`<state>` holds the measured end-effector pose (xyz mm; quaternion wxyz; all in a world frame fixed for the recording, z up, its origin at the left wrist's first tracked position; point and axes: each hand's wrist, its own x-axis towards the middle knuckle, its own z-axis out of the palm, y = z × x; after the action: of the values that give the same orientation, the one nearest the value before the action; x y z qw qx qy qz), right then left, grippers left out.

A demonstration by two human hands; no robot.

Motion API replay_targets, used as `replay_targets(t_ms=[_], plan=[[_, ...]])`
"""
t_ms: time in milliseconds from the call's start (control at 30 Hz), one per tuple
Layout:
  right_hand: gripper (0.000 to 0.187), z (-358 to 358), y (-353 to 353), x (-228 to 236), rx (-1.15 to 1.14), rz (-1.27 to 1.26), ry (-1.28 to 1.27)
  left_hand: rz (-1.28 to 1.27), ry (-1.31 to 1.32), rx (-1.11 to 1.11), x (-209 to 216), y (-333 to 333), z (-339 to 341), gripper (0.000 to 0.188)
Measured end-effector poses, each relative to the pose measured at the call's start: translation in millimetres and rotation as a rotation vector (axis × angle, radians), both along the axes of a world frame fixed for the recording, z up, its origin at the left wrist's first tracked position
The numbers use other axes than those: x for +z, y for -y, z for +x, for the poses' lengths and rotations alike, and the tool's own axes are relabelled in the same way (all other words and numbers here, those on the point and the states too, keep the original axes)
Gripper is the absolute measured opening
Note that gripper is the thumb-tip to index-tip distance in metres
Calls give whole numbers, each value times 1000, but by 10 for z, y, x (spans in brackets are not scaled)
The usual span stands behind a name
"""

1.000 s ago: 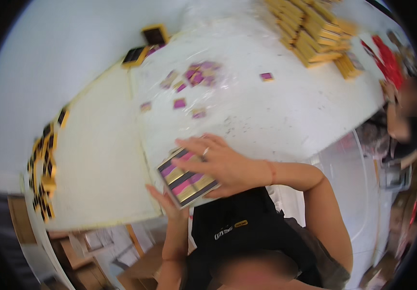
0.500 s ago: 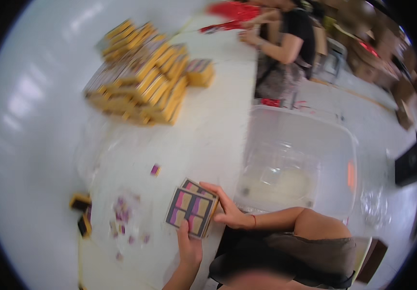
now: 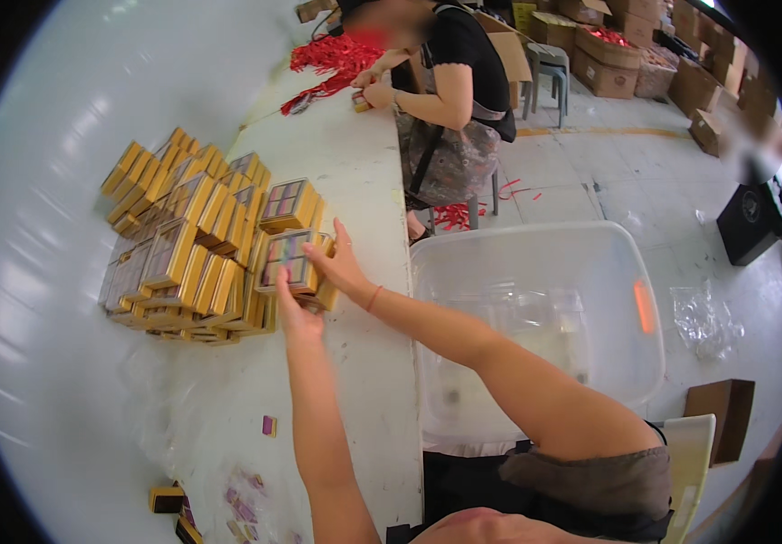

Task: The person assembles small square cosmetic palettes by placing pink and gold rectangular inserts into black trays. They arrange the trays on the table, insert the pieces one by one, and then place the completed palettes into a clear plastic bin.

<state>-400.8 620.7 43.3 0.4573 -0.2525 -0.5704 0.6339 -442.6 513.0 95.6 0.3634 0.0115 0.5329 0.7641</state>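
Both my arms reach forward along the table to a small stack of square yellow boxes [image 3: 284, 257] with four-panelled dark-framed tops. My left hand [image 3: 299, 315] grips the stack's near side, thumb on the top edge. On the far right side my right hand [image 3: 342, 268] closes over it, fingers partly hidden. The stack is up against the right side of a large pile of similar yellow boxes [image 3: 173, 240]. Just beyond it stands another short stack [image 3: 288, 201]. Whether the held boxes rest on the table, I cannot tell.
A translucent plastic bin [image 3: 536, 234] stands right of the white table [image 3: 341, 381]. Small purple pieces [image 3: 241, 508] and one apart [image 3: 269, 426] lie nearby. A co-worker [image 3: 459, 82] sits at the far end beside red ribbons [image 3: 341, 63]. Cartons [image 3: 604, 68] are behind.
My hands have carried the boxes from close to my body forward to the large pile. My arms are now stretched out, and the view has shifted.
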Motion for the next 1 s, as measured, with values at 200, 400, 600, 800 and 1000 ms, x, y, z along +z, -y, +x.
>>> replay_targets(t_ms=[200,400,600,800,1000], plan=[[94,-515,55,-393,125,99,-34,141,-147,-173,-332,-60,-508,87],[58,-378,264,43,433,114,-444,141,-231,198,-113,224,-226,74],[64,-112,111,-251,-74,530,85,-118,-309,-2,-279,1424,582,79],[71,753,776,-132,479,989,214,-86,-390,-88,-92,2626,1309,47],[66,807,1017,104,508,1194,311,-255,-483,138,-153,3927,2087,21]])
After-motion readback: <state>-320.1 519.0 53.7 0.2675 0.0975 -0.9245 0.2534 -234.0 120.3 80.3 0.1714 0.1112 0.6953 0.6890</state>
